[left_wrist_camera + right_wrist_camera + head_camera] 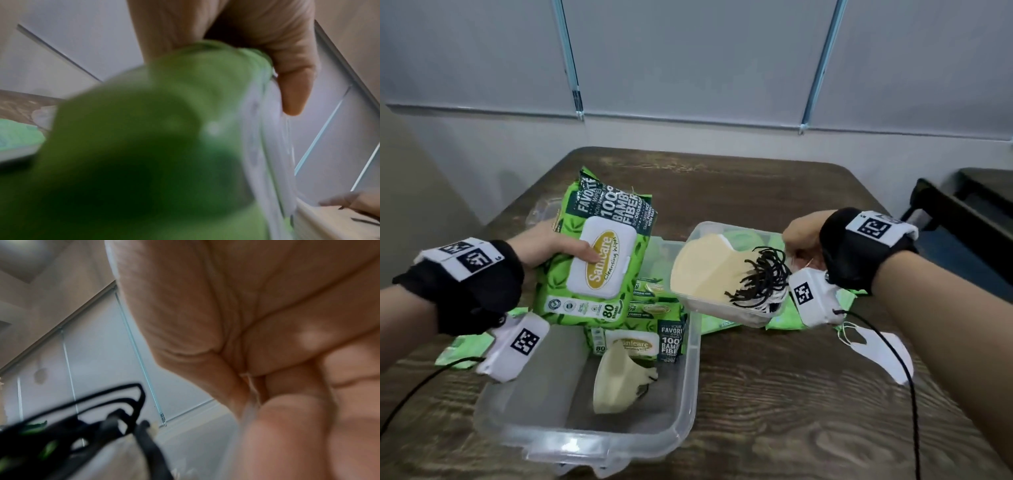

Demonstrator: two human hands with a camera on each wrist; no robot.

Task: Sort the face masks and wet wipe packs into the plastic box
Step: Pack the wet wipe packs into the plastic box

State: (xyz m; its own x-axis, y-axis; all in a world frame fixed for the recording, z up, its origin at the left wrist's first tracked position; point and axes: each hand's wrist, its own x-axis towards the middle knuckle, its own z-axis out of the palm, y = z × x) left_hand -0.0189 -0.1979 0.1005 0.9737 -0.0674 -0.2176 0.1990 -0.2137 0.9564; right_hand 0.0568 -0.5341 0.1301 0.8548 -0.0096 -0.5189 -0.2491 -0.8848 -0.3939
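Clear plastic box (690,387) is sitting at the near edge of the desk (791,394), holding a beige mask (616,383) and a flat wipe pack (635,344) just beyond it. Over the box's far left, the left hand (553,241) is gripping a green wipe pack (599,253), thumb pressing on its white lid. To the right, the right hand (803,240) is pinching the rim of a small tub (726,313) stacked with beige masks, black loops (765,274) spilling out. A white mask (883,353) is lying near right.

Even, soft light in the head view, edges bowed; both wrist views are blurred, the wet wipe pack (144,154) a green smear.
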